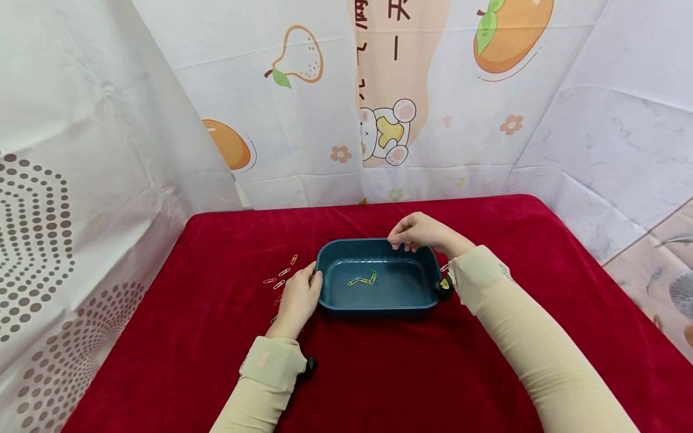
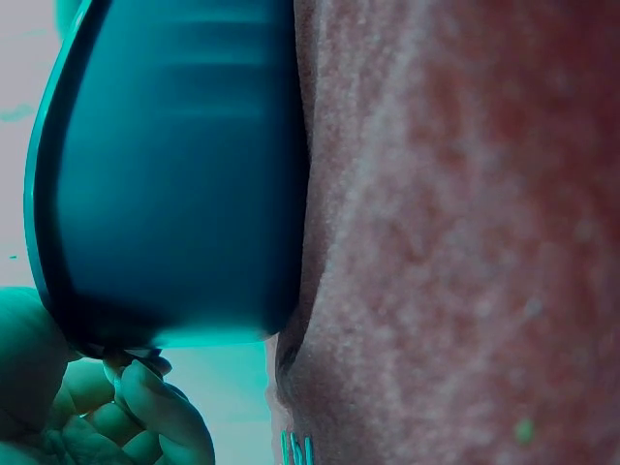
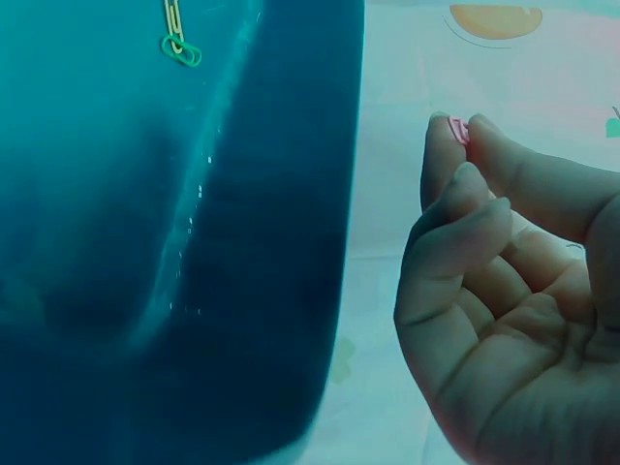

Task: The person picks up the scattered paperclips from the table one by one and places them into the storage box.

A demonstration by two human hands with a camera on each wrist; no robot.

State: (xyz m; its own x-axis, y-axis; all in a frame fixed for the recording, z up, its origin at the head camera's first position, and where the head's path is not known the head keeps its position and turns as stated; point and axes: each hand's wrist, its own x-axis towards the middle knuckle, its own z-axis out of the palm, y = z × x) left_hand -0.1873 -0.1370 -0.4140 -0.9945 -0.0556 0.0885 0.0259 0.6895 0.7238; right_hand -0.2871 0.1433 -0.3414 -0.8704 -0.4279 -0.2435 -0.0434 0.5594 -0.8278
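Observation:
A dark blue rectangular basin point(image 1: 379, 310) sits upright on the red cloth. My left hand point(image 1: 301, 294) grips its left end; in the left wrist view, the fingers point(image 2: 170, 412) are bent against the outer wall near the rim. Above the basin's far right rim, my right hand point(image 1: 419, 231) pinches a small pink paper clip point(image 3: 459, 130) between thumb and index finger. Inside, on the basin's floor, lies a short chain of blue, yellow and green paper clips point(image 1: 364, 280). In the right wrist view the green clip point(image 3: 181, 51) hangs through a yellow one.
Several loose paper clips point(image 1: 284, 272) lie left of the basin, some partly hidden by my left hand. Another clip point(image 1: 444, 267) shows by the right end, near the right wrist's camera point(image 1: 445, 287). Printed curtains point(image 1: 303, 132) stand behind the red-covered table point(image 1: 379, 373).

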